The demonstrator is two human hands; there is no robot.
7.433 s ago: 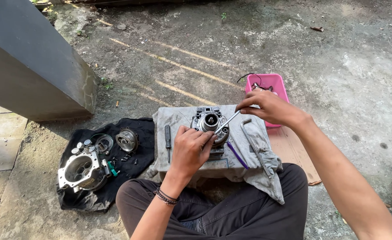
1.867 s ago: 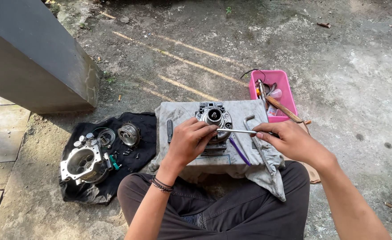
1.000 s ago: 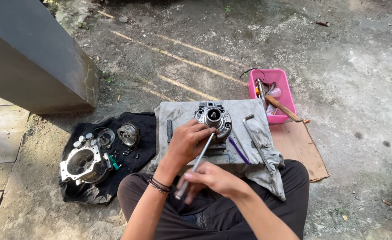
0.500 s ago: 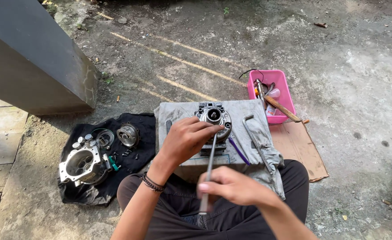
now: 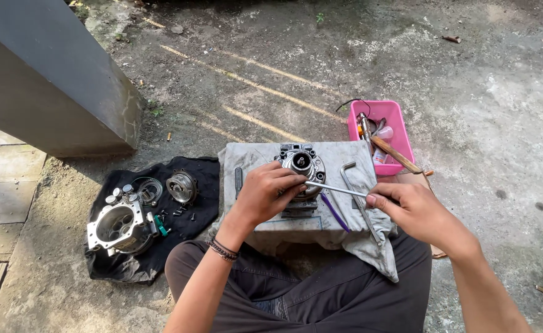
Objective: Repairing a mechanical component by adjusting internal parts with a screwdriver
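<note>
My right hand [image 5: 416, 213] pinches the rod [image 5: 336, 189] — it lies sideways, tip at mid-frame part [image 5: 301, 165], which my left hand [image 5: 265, 194] grips.

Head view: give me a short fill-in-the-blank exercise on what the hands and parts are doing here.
1. The left hand rests on the round metal part, which sits on a ____ cloth.
2. The right hand holds a thin metal ____ pointed at that part.
3. The tub with tools is ____ in colour.
4. The loose parts at the person's left lie on a ____ cloth.

Missing words: grey; rod; pink; black
</note>
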